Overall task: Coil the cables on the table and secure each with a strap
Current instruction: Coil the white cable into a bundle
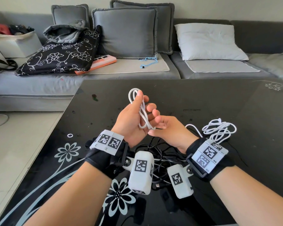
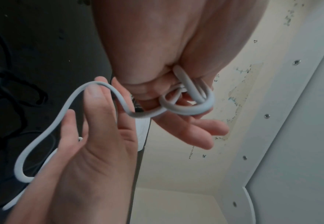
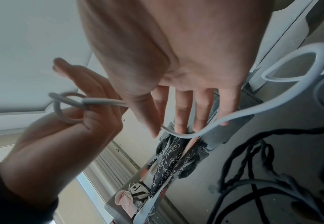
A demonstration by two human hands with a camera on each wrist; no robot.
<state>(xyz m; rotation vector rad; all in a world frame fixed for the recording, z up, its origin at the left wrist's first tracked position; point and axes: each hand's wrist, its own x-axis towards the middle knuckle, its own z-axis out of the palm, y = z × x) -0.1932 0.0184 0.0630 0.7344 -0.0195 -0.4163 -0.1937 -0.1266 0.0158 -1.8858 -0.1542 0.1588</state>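
My left hand [image 1: 144,101] is raised above the black glass table [image 1: 203,98] and grips several loops of a white cable [image 1: 143,115] between thumb and fingers. In the left wrist view the loops [image 2: 193,100] bunch under its thumb. My right hand [image 1: 155,126] sits just right of it with fingers nearly straight; the cable's free run [image 3: 205,130] drapes across its fingertips. The rest of this white cable [image 1: 219,129] lies loose on the table to the right. A tangle of black cables [image 1: 160,154] lies under both wrists.
A small white ring [image 1: 70,135] lies on the table to the left of my left wrist. The table's left edge [image 1: 67,108] drops to a tiled floor. Beyond the far edge stands a grey sofa [image 1: 137,74] with cushions and a blue cord [image 1: 148,61].
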